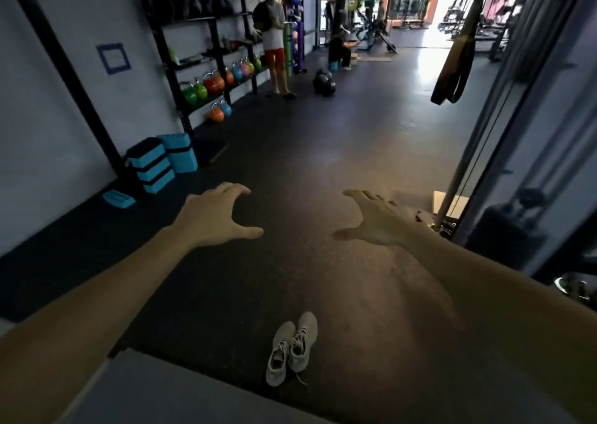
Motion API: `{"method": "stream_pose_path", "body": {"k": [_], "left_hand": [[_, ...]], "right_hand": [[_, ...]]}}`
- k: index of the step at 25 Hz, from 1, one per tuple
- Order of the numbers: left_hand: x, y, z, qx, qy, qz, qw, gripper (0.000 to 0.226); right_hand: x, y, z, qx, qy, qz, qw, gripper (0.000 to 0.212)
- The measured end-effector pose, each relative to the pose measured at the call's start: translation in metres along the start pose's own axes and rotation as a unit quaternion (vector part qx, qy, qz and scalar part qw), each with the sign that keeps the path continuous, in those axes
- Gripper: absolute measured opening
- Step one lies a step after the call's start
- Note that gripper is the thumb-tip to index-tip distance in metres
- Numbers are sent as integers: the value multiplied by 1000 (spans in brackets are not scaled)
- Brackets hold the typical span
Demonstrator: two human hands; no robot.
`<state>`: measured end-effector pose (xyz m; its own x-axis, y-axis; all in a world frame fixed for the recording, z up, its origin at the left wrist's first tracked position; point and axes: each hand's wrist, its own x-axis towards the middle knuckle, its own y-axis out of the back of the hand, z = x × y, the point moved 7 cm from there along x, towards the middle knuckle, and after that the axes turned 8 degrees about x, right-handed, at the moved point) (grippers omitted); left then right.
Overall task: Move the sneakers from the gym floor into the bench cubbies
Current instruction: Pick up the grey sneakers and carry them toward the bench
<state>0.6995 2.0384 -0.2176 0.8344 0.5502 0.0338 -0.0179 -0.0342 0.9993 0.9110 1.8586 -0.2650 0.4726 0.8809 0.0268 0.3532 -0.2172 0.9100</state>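
A pair of light grey sneakers (290, 349) lies side by side on the dark gym floor near the bottom middle, toes pointing away from me. Both my arms stretch forward above them. My left hand (213, 213) hovers with fingers spread and slightly bent, holding nothing. My right hand (371, 220) mirrors it, fingers spread, empty. Both hands are well beyond the sneakers in the view and touch nothing. A grey flat surface (161, 391), possibly the bench top, fills the bottom left; no cubbies show.
A rack of coloured kettlebells (210, 84) lines the left wall, with blue step blocks (161, 162) below it. One person stands by the rack (274, 36); another crouches farther back (339, 49). A cable machine (517, 165) and hanging straps (458, 68) stand on the right.
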Motion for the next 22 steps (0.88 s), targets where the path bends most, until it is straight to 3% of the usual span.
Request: {"method": "stream_pose_path", "body": {"k": [12,18,22], "left_hand": [[253,-90,-54,-12,-9,-50,999,90],[330,-205,-75,-40,-29,-129,990,91],[348,-333,-95,-70,-41,-188,979,93]], "right_hand": [[241,-57,87,-14,-51,-59,997,100],[313,-151,126,-4,-96,-82,992,104],[333,-270,170,3,-129,-124,984,106]]}}
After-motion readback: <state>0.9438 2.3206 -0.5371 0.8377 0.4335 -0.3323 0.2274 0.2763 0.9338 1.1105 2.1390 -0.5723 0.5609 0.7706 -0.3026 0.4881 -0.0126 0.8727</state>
